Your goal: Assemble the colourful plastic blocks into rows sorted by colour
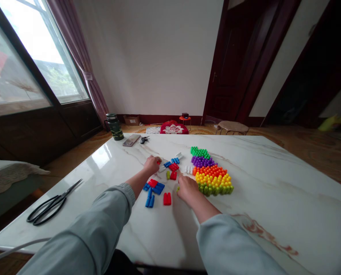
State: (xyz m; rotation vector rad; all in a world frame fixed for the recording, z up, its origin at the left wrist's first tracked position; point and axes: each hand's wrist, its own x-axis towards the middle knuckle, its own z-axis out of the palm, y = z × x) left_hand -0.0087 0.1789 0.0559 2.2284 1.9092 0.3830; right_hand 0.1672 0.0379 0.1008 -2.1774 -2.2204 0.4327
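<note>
My left hand [151,165] is closed at the far side of the loose pieces, with a bit of a small red plastic piece [158,162] showing at its fingertips. Curled close to the table, my right hand [188,187] has a small olive-green plastic piece [178,188] at its fingertips, partly hidden. Between and in front of my hands lie loose blue pieces [159,188], red pieces [167,199] and white pieces [189,170]. To the right, upright pieces stand packed in colour bands: green [200,152], purple [203,162], orange [210,171], yellow [213,178] and olive-green [216,190].
Black-handled scissors [51,206] lie on the marble-patterned table [262,179] at left. Along its far left edge are a dark green flask [114,126], a phone [131,140] and keys [144,140]. Beyond the table stands a round stool [233,126].
</note>
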